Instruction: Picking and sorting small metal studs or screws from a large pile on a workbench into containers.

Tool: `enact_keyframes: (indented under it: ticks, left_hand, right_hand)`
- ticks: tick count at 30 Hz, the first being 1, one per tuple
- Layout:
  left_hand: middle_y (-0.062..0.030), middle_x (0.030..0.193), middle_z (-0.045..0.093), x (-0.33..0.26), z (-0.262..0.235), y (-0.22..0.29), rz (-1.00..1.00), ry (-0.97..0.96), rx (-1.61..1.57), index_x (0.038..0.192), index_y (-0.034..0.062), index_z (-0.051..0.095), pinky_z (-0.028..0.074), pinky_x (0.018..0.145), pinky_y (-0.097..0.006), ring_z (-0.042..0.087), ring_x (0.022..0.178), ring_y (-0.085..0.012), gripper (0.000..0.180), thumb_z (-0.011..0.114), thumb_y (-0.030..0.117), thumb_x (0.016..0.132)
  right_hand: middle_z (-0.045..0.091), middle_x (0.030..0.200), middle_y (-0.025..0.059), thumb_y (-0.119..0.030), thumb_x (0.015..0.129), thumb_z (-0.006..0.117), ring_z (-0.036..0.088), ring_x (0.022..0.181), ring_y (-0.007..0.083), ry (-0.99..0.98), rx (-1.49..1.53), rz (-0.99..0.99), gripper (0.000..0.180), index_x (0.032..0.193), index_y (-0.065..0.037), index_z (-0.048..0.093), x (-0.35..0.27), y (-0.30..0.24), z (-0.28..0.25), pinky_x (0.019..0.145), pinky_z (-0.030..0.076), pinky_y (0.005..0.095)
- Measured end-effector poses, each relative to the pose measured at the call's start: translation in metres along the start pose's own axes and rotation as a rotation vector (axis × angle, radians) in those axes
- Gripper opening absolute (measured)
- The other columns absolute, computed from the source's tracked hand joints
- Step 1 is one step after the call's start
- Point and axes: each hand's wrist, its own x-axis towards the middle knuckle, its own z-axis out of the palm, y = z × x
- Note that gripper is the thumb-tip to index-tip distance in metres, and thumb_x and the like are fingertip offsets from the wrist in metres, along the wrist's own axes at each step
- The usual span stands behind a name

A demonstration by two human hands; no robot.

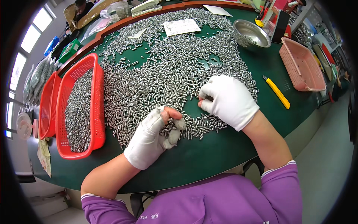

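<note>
A broad spread of small silver metal pieces (160, 82), pointed and bullet-like, covers the green table (209, 156). My left hand (149, 134), in a white glove with bare thumb and index tips, is curled with its palm turned inward at the near edge of the pieces. Its thumb and index finger meet, and whatever lies inside the curled fingers is hidden. To the right, my right hand (229, 100), gloved likewise, hovers low over the pieces beside a small bare green patch. Its bare fingertips are drawn together, and anything between them is too small to make out.
At the left stands a red basket (97, 123) of the same metal pieces, with another red basket (48, 108) beside it. A steel bowl (257, 26), a yellow utility knife (278, 93) and a pink basket (298, 67) are at the right. A paper label (181, 27) lies on the pieces.
</note>
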Motion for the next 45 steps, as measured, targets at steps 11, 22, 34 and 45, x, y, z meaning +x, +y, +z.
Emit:
enact_keyframes:
  ticks: [11,22,34,45]
  left_hand:
    - [-0.0021,0.087,0.056,0.005,-0.002,-0.004,0.035,-0.053,-0.031,0.098,0.0136,0.053,0.031,0.053,-0.022,0.037,0.057,-0.0074,0.019,0.064,0.027,0.09]
    - [-0.001,0.09,0.059,0.004,-0.005,-0.004,-0.028,-0.057,-0.07,0.109,0.0105,0.054,0.035,0.055,-0.018,0.047,0.065,-0.0049,0.024,0.064,0.02,0.09]
    - [0.0003,0.089,0.061,0.003,-0.003,-0.003,-0.017,-0.051,-0.045,0.11,0.0096,0.054,0.036,0.055,-0.016,0.049,0.065,-0.0048,0.021,0.061,0.017,0.091]
    - [0.0013,0.089,0.059,0.003,-0.01,-0.004,-0.053,-0.113,-0.041,0.112,0.0096,0.053,0.033,0.054,-0.016,0.045,0.064,-0.0033,0.024,0.058,0.019,0.091]
  right_hand:
    - [0.06,0.077,0.0087,-0.019,0.077,0.065,0.06,0.076,0.0287,-0.052,-0.043,-0.006,0.012,0.078,-0.008,0.063,-0.001,-0.012,0.008,0.07,0.049,0.0397]
    - [0.061,0.079,0.0111,-0.008,0.077,0.07,0.06,0.074,0.0227,-0.037,0.943,0.091,0.011,0.087,-0.003,0.067,0.0,-0.035,0.007,0.069,0.049,0.0321]
    - [0.062,0.08,0.0089,-0.007,0.074,0.071,0.061,0.073,0.0219,0.157,0.794,-0.104,0.012,0.086,-0.007,0.07,0.003,-0.029,0.009,0.066,0.05,0.0311]
    - [0.06,0.079,0.0077,-0.014,0.072,0.072,0.059,0.077,0.0268,0.07,0.535,-0.24,0.014,0.086,-0.011,0.07,0.003,-0.027,0.008,0.07,0.05,0.0375]
